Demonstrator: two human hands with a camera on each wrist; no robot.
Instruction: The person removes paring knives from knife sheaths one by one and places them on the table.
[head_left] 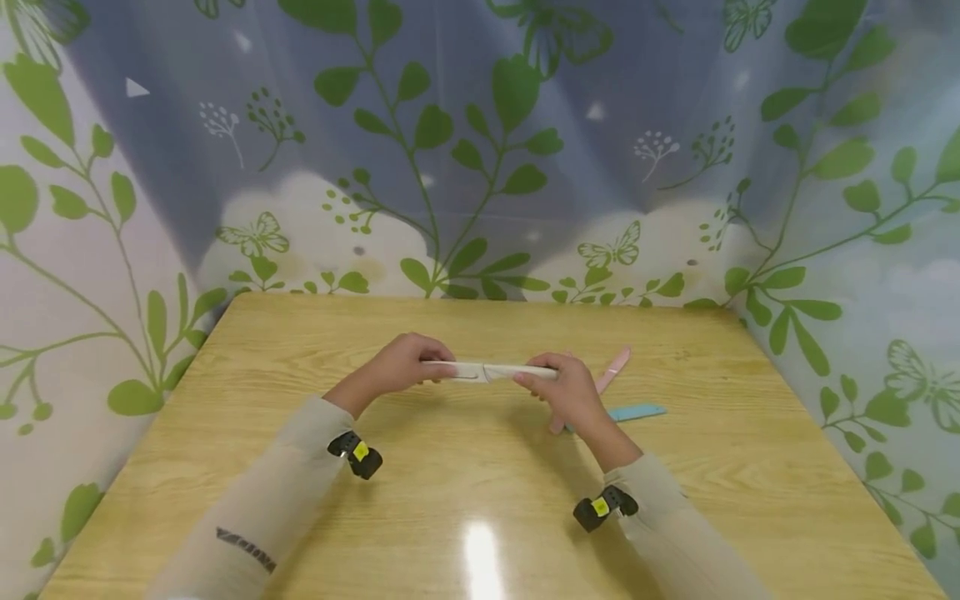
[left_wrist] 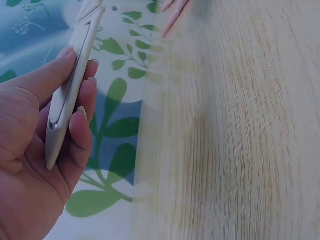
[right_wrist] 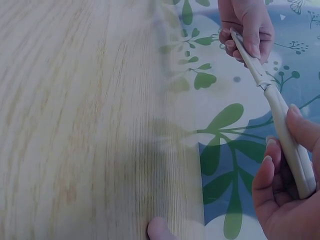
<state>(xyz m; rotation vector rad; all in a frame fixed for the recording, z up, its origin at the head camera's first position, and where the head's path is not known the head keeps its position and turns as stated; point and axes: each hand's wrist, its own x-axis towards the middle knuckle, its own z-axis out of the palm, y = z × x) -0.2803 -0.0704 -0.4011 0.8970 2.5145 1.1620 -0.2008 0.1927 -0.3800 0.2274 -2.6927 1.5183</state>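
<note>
Spanning from the left hand (head_left: 401, 363) to the right hand (head_left: 576, 392), a slender cream-white tool (head_left: 498, 372) is held nearly level above the far half of the wooden table (head_left: 420, 508). Its left part, marked by a long slot (left_wrist: 80, 65), is pinched between the thumb and curled fingers of the left hand; its right part, a smooth handle (right_wrist: 287, 130), is grasped likewise by the right hand. Between the grips a curved seam (right_wrist: 265, 86) is left uncovered, where the two parts are seen to meet. Whether any gap has been opened there cannot be told.

To the right, behind and beside the right hand, a pink tool (head_left: 615, 368) and a blue tool (head_left: 639, 412) are laid on the table, the pink one pointed toward the far side and the blue one toward the right; their near ends are partly hidden by the hand. Pale sleeves (head_left: 288, 475) are worn, with black straps (head_left: 358, 455) fastened at the wrists. The table is backed by a leaf-patterned cloth (head_left: 480, 208).
</note>
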